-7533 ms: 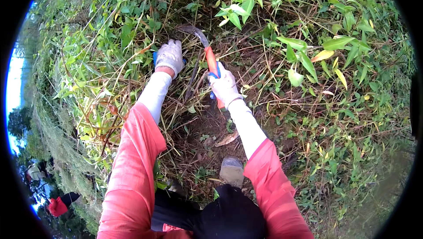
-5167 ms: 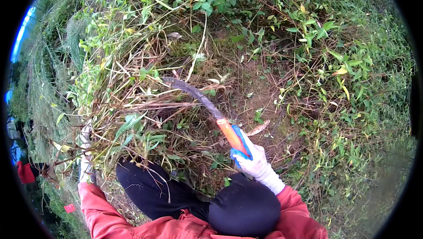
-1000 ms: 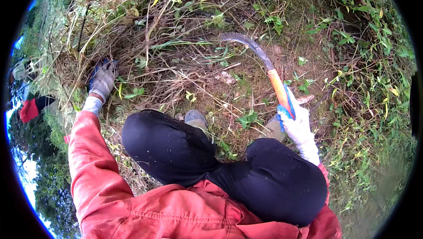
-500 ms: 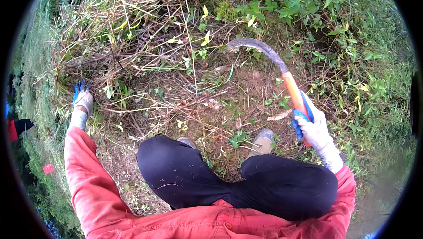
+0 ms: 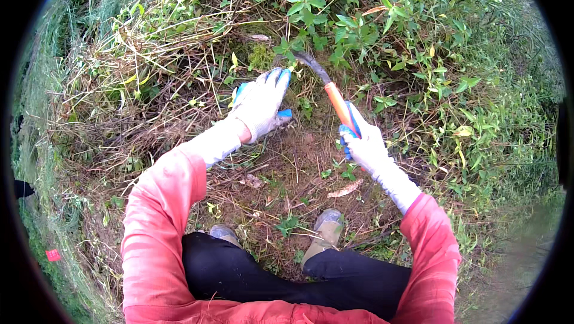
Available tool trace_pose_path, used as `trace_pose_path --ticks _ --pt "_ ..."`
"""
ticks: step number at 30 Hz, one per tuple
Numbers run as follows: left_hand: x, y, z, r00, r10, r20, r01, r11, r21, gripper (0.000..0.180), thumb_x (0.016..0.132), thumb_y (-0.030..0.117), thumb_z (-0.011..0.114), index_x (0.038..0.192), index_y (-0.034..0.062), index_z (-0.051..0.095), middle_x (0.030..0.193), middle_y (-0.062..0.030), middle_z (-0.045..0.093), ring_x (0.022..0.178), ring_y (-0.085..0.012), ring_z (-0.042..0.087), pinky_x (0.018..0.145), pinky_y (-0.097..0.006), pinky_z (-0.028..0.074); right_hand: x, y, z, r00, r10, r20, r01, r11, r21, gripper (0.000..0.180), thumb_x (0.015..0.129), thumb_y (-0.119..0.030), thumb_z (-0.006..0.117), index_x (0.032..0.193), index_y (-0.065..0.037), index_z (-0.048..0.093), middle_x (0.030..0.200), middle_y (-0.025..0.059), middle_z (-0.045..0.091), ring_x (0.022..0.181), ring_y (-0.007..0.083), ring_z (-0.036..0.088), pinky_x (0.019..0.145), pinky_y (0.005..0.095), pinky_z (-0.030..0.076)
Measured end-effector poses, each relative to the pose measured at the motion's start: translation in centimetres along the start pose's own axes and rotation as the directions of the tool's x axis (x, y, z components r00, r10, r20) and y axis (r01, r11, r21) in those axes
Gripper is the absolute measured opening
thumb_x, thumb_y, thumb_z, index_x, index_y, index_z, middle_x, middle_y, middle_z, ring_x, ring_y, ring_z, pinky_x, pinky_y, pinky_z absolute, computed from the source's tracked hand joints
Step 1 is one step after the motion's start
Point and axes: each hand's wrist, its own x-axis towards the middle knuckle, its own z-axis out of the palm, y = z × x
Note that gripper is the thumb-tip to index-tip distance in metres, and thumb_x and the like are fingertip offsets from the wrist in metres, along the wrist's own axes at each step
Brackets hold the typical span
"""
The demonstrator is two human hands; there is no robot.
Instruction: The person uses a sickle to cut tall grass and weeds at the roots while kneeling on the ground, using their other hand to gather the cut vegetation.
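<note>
The sickle (image 5: 327,88) lies just above the middle of the view, its long axis running from five o'clock at the orange handle up to eleven o'clock, where the dark curved blade ends among green stems. The right hand (image 5: 363,143), gloved white and blue, is closed around the handle, forearm coming up from five o'clock. The left hand (image 5: 260,103), gloved too, reaches to twelve o'clock, fingers spread flat over the dry grass (image 5: 149,91), gripping nothing, just left of the blade.
</note>
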Motion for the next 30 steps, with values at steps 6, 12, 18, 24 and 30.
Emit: trace_pose_path --ticks 6,12,18,24,30 --pt "5.9 -3.4 9.8 0.928 -0.35 0.123 0.347 0.937 0.048 0.041 0.075 0.021 0.067 0.111 0.005 0.054 0.097 -0.0141 0.062 0.096 -0.0321 0.059 0.083 -0.04 0.047 -2.8 5.1 9.0 0.967 -0.084 -0.241 0.058 0.992 -0.113 0.064 0.085 -0.014 0.059 0.142 -0.01 0.03 0.086 0.0246 0.061 0.078 0.0403 0.062 0.069 0.044 0.048" --pt "5.6 -4.9 8.9 0.99 -0.056 0.13 0.051 0.998 0.042 0.011 0.077 0.011 0.052 0.077 0.0087 0.063 0.073 -0.0122 0.064 0.074 -0.031 0.064 0.067 -0.041 0.05 -6.1 6.7 13.3 0.926 0.32 -0.202 -0.27 0.933 0.237 0.065 0.086 -0.012 0.059 0.143 -0.011 0.028 0.075 0.0165 0.06 0.057 0.023 0.059 0.054 0.0353 0.048" --pt "-17.1 -5.7 7.8 0.892 0.032 0.452 -0.028 0.999 -0.016 0.01 0.072 0.013 0.059 0.081 0.0101 0.058 0.072 -0.0105 0.061 0.071 -0.03 0.061 0.063 -0.042 0.048 -18.0 4.7 16.6 0.832 0.546 0.095 -0.472 0.609 0.638 0.067 0.084 0.003 0.053 0.144 -0.015 0.028 0.075 0.002 0.057 0.057 0.0078 0.053 0.05 0.0245 0.047" --pt "-18.1 -5.2 2.6 0.953 -0.137 0.269 0.157 0.986 -0.055 0.031 0.073 0.013 0.061 0.104 0.0086 0.057 0.09 -0.0117 0.059 0.088 -0.0295 0.058 0.075 -0.041 0.045 -5.6 0.5 13.8 0.935 0.336 -0.116 -0.193 0.754 0.628 0.063 0.09 -0.005 0.053 0.145 -0.014 0.024 0.074 0.0016 0.056 0.054 0.0063 0.049 0.045 0.0217 0.044" --pt "-6.9 -6.0 5.5 0.999 0.041 0.032 -0.05 0.936 0.348 0.064 0.078 0.01 0.052 0.139 0.0118 0.035 0.146 -0.0136 0.03 0.13 -0.0334 0.034 0.091 -0.041 0.041 -8.1 2.8 17.8 0.951 0.309 -0.025 -0.243 0.794 0.557 0.061 0.087 -0.007 0.056 0.143 -0.014 0.031 0.069 0.0016 0.057 0.055 0.0068 0.05 0.048 0.0249 0.045"
